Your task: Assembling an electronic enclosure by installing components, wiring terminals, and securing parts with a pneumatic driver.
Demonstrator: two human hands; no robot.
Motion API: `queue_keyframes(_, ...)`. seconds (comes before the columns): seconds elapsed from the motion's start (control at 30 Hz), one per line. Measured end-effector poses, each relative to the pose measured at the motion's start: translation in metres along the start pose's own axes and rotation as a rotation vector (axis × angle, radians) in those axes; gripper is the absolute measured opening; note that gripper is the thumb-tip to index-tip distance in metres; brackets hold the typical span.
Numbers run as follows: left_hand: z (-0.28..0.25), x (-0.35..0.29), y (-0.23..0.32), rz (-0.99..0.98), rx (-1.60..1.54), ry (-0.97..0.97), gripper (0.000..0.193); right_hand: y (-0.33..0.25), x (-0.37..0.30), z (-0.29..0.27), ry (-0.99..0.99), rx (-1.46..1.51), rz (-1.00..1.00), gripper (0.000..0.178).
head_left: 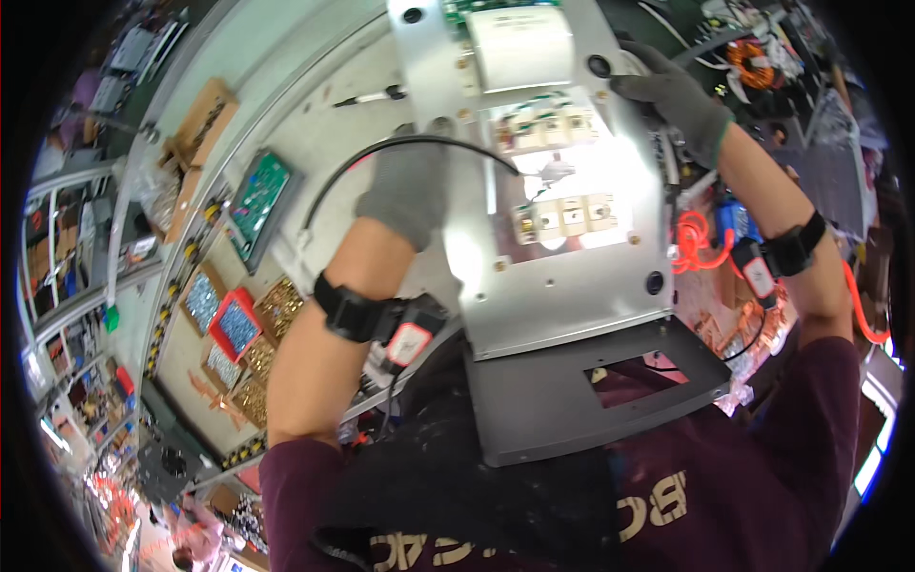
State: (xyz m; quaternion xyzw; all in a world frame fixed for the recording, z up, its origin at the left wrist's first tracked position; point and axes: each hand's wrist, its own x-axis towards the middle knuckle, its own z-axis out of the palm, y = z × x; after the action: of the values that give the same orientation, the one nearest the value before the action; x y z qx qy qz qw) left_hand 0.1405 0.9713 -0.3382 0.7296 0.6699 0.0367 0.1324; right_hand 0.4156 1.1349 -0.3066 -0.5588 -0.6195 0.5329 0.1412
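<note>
A silver metal equipment chassis point(553, 292) stretches away in front of my body, with a dark grey panel point(534, 405) at its near end. White blocks point(572, 217) and a large white cylindrical component point(522, 48) are mounted on it. My left hand point(405, 181), in a grey glove, grips the chassis's left edge; some of its fingers are hidden. Opposite, my grey-gloved right hand point(677, 105) is closed on the right edge, its thumb lying on top. A black cable point(353, 162) arches over my left hand to the chassis's bright middle.
Left of me, a green circuit board point(262, 205) lies near a red bin point(235, 324) of small fasteners and several other bins. A black pen-like tool point(372, 96) rests farther back. To the right are a coiled orange hose point(698, 241) and a copper-wound coil point(751, 65).
</note>
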Motion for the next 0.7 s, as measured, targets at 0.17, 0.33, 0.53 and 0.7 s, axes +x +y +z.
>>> queue_keyframes(0.17, -0.008, 0.013, 0.002, -0.978, -1.518, -0.025, 0.026, -0.009, -0.013, 0.013, 0.031, -0.052, -0.008, 0.060)
queue_keyframes(0.33, -0.001, -0.002, 0.024, -0.772, -1.507, 0.095, 0.026, 0.020, -0.025, 0.029, 0.145, 0.116, -0.040, 0.059)
queue_keyframes(0.53, 0.012, -0.025, 0.037, -0.774, -1.567, 0.345, 0.017, 0.022, -0.029, 0.058, 0.363, 0.013, -0.284, 0.059)
queue_keyframes(0.7, 0.015, -0.061, 0.019, -0.802, -1.778, 0.534, 0.018, -0.024, -0.014, 0.085, 0.135, 0.011, -0.320, 0.061)
